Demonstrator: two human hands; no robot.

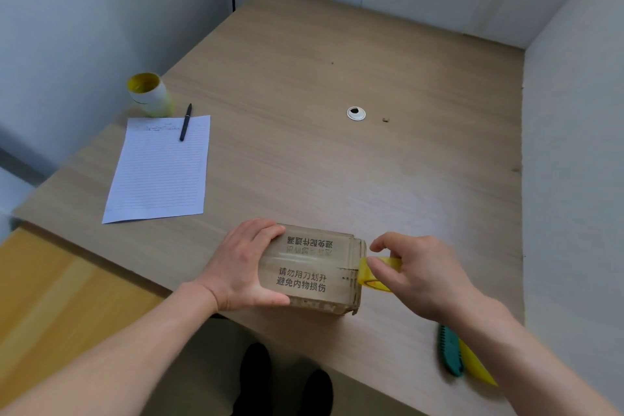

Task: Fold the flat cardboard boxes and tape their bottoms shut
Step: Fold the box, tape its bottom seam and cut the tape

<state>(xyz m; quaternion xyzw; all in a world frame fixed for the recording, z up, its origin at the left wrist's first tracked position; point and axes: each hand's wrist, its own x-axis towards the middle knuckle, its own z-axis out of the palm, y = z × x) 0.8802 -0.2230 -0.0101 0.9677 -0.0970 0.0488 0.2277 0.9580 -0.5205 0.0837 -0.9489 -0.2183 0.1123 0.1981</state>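
White walls (84,27) hem a wooden table (337,162). The left hand (243,263) curls its fingers round the left end of the cardboard box (314,277), which sits at the table's near edge. The right hand (422,273) pinches a yellow tape roll (374,275) touching the box's right end. The box looks light and stiff but crushable, so it is best held by its edges.
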